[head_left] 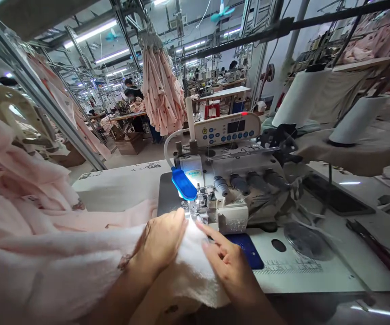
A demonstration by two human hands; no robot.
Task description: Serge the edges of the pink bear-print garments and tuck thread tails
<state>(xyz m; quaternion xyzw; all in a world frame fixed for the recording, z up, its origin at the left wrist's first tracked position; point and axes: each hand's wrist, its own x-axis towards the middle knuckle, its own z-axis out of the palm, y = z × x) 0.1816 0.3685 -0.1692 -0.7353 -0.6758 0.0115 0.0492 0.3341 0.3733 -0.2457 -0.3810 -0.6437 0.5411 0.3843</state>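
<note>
White cloth (197, 266) tapers forward toward the machine (239, 169), right fingers (215, 235) parted, left fingers (168, 230) possibly pinching, unclear.

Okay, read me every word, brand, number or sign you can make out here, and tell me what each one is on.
"JACK", apparently, glare-softened: label on the sewing machine.
Control panel: button and display markings too small to read.
Yellow sticker on that panel: too small to read.
Ruler scale on the tabletop: numbers unreadable.
</note>
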